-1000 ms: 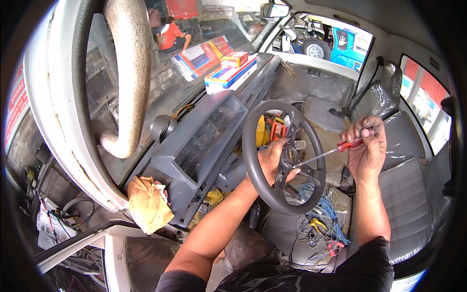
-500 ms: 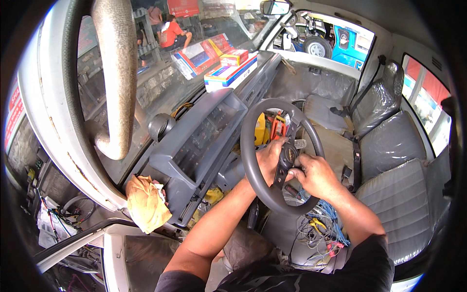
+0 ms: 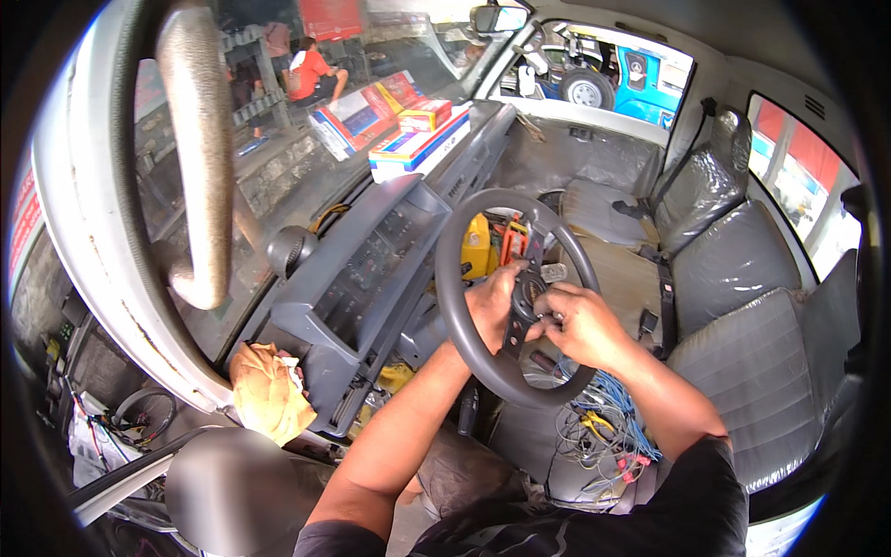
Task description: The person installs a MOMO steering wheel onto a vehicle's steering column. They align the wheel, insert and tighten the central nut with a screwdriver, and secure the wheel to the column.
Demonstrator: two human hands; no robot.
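A dark grey steering wheel point(image 3: 452, 269) stands tilted in front of me in a vehicle cab. My left hand point(image 3: 494, 302) reaches inside its rim and is closed around the hub and spoke area, its fingertips beside the round centre cap point(image 3: 532, 289). On the other side of the hub, my right hand point(image 3: 583, 323) has its fingers curled and pinched together close to the cap. Whatever lies in that pinch is too small to make out. Below the wheel a tangle of wires point(image 3: 603, 418) lies on the seat, with yellow-handled pliers point(image 3: 595, 424) among it.
Left of the wheel runs the dashboard with its instrument panel point(image 3: 357, 269). Cardboard boxes point(image 3: 418, 144) sit by the windshield. A crumpled tan paper bundle point(image 3: 269, 395) rests at the near dash corner. Beyond the wheel are a yellow case point(image 3: 478, 249) and plastic-covered seats point(image 3: 733, 251).
The whole view has shifted slightly, moving the cab leftward in the picture. My right fingers have curled in more tightly by the hub. A blurred rounded shape has appeared at lower left.
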